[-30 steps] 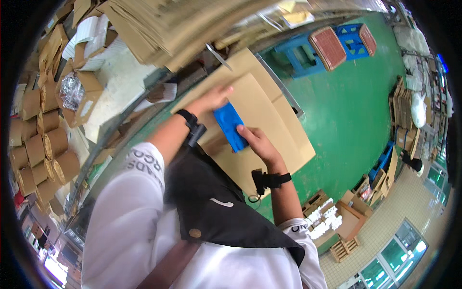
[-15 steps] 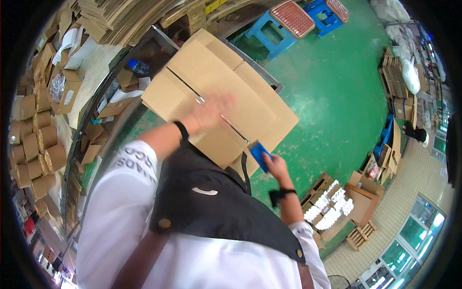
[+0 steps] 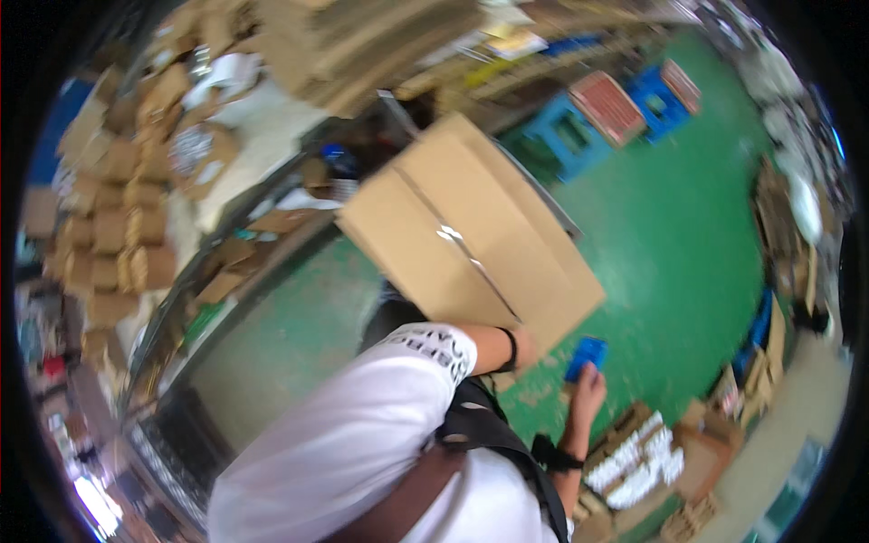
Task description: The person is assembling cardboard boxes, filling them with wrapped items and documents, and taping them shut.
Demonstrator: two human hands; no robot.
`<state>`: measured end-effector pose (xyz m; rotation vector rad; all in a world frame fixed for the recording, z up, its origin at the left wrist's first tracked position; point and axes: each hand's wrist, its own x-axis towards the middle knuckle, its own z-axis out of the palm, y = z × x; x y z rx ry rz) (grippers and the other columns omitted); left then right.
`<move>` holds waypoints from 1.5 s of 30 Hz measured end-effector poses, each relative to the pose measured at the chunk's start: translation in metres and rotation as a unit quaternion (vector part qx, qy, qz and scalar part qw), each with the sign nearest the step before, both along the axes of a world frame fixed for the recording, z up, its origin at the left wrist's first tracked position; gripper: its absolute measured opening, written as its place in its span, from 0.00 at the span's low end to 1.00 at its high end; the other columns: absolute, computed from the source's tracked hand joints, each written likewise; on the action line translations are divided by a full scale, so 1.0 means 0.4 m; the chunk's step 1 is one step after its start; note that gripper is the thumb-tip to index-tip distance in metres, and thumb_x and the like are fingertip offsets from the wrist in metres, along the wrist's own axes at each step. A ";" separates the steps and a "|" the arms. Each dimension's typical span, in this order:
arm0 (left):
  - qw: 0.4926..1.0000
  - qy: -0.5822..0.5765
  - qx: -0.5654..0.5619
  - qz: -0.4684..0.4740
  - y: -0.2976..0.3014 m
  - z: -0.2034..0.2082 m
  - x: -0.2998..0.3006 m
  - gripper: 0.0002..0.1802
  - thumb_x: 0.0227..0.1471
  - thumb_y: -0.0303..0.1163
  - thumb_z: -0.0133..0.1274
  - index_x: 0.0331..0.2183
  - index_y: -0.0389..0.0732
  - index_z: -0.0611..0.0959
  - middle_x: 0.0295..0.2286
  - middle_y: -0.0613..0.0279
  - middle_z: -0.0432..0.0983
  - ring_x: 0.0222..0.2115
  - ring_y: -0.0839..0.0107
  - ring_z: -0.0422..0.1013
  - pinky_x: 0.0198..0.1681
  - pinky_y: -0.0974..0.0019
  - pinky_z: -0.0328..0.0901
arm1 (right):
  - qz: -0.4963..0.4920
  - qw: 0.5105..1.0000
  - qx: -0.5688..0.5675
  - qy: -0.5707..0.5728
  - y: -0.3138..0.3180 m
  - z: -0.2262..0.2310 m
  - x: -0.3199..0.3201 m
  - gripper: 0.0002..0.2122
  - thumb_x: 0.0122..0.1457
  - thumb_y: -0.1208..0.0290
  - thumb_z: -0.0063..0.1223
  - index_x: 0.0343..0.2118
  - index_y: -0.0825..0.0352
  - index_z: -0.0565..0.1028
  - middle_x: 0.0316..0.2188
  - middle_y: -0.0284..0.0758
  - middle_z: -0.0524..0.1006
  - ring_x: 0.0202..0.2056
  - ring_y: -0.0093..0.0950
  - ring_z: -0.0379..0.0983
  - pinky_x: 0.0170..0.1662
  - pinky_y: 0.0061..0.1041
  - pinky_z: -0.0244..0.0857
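A closed cardboard box (image 3: 471,217) stands in front of me, its flaps meeting along a dark seam with shiny glints on it. My left hand (image 3: 525,349) is at the box's near right edge, by the end of the seam. Its fingers are blurred and partly hidden by the wrist and dark wristband. To the right, apart from the box, my right hand (image 3: 589,391) is closed on a flat blue object (image 3: 586,357), which looks like a hand-held tape dispenser but is blurred.
Stacked flat cardboard (image 3: 362,54) lies beyond the box. A blue stool (image 3: 566,136) with a reddish seat stands on the green floor (image 3: 679,235), another beside it. At left is a bench with many small cartons (image 3: 109,231). White items (image 3: 638,462) lie at lower right.
My left hand has slid along the seam from the middle of the box to its near right edge. The right hand with the blue object has moved away from the box. The view has shifted.
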<state>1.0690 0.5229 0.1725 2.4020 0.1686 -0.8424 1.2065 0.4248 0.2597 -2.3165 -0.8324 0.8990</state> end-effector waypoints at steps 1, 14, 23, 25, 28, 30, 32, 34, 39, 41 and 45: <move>0.923 -0.202 -0.295 0.141 -0.016 -0.062 -0.004 0.30 0.45 0.45 0.59 0.48 0.39 0.75 0.43 0.55 0.75 0.44 0.61 0.70 0.51 0.57 0.61 | -0.036 0.996 0.061 0.052 0.008 0.029 -0.031 0.17 0.63 0.62 0.42 0.38 0.75 0.72 0.30 0.41 0.74 0.33 0.32 0.70 0.40 0.30 0.65; 0.520 -0.195 0.327 0.765 0.141 0.298 -1.130 0.26 0.43 0.38 0.61 0.42 0.35 0.73 0.39 0.48 0.69 0.45 0.51 0.63 0.48 0.55 0.59 | 0.207 0.961 0.073 0.168 0.174 -0.052 -0.242 0.16 0.60 0.70 0.49 0.49 0.70 0.68 0.51 0.44 0.65 0.50 0.33 0.63 0.51 0.31 0.60; 0.571 -0.159 0.434 0.679 0.423 0.289 -1.134 0.34 0.40 0.26 0.56 0.52 0.44 0.66 0.52 0.49 0.60 0.54 0.52 0.55 0.53 0.46 0.50 | -0.272 0.944 -0.041 0.181 -0.019 -0.332 -0.185 0.23 0.62 0.52 0.40 0.52 0.66 0.65 0.40 0.36 0.72 0.42 0.30 0.67 0.41 0.29 0.63; 0.738 -0.266 0.090 0.613 0.477 0.260 -1.039 0.32 0.50 0.37 0.55 0.53 0.35 0.64 0.49 0.45 0.64 0.51 0.54 0.62 0.55 0.55 0.55 | -0.290 0.907 -0.069 0.298 -0.080 -0.374 -0.203 0.24 0.61 0.47 0.38 0.50 0.62 0.67 0.42 0.35 0.72 0.41 0.29 0.68 0.42 0.30 0.62; 0.756 -0.188 -0.056 0.624 0.619 0.095 -0.863 0.36 0.55 0.42 0.50 0.57 0.32 0.57 0.55 0.44 0.56 0.57 0.55 0.54 0.60 0.57 0.50 | -0.330 0.862 -0.048 0.382 -0.102 -0.452 -0.301 0.25 0.60 0.45 0.37 0.50 0.61 0.69 0.45 0.35 0.72 0.42 0.29 0.68 0.44 0.30 0.61; 0.636 -0.231 -0.330 0.659 0.754 -0.020 -0.772 0.34 0.59 0.52 0.39 0.58 0.40 0.57 0.55 0.56 0.57 0.55 0.65 0.56 0.58 0.61 0.51 | -0.324 0.778 0.058 0.536 -0.033 -0.548 -0.380 0.25 0.61 0.46 0.37 0.51 0.62 0.68 0.49 0.34 0.70 0.48 0.28 0.66 0.48 0.30 0.61; 0.602 -0.178 -0.408 0.663 0.817 0.028 -0.629 0.33 0.60 0.54 0.33 0.58 0.40 0.58 0.54 0.58 0.59 0.54 0.63 0.58 0.57 0.57 0.54 | -0.351 0.721 0.161 0.575 0.059 -0.480 -0.426 0.25 0.63 0.49 0.37 0.53 0.65 0.68 0.51 0.33 0.70 0.52 0.24 0.64 0.51 0.27 0.60; 0.560 -0.106 -0.457 0.683 0.823 0.000 -0.600 0.31 0.61 0.53 0.32 0.56 0.42 0.61 0.53 0.56 0.61 0.53 0.60 0.59 0.55 0.54 0.56 | -0.311 0.839 0.216 0.390 0.053 -0.453 -0.406 0.23 0.64 0.52 0.36 0.53 0.66 0.67 0.48 0.32 0.72 0.48 0.23 0.68 0.51 0.25 0.62; 0.654 -0.027 -0.543 0.527 0.966 -0.113 -0.660 0.32 0.59 0.56 0.30 0.54 0.42 0.64 0.52 0.58 0.63 0.54 0.58 0.60 0.54 0.54 0.58 | -0.401 0.733 0.213 0.507 0.084 -0.428 -0.426 0.26 0.63 0.48 0.34 0.51 0.65 0.70 0.48 0.37 0.73 0.48 0.29 0.69 0.52 0.28 0.61; 0.661 -0.076 -0.377 0.644 0.897 -0.020 -0.586 0.32 0.58 0.55 0.31 0.55 0.42 0.64 0.52 0.56 0.64 0.53 0.58 0.61 0.53 0.54 0.60 | -0.441 0.787 0.144 0.407 0.045 -0.416 -0.489 0.29 0.62 0.44 0.32 0.52 0.66 0.69 0.49 0.39 0.72 0.52 0.33 0.66 0.56 0.31 0.57; 0.707 0.088 -0.295 0.636 0.694 0.162 -0.404 0.37 0.51 0.54 0.46 0.56 0.40 0.66 0.53 0.47 0.63 0.53 0.52 0.61 0.52 0.49 0.59 | -0.539 0.769 0.034 0.341 -0.028 -0.489 -0.787 0.37 0.56 0.34 0.26 0.55 0.63 0.67 0.54 0.47 0.66 0.60 0.40 0.54 0.62 0.36 0.44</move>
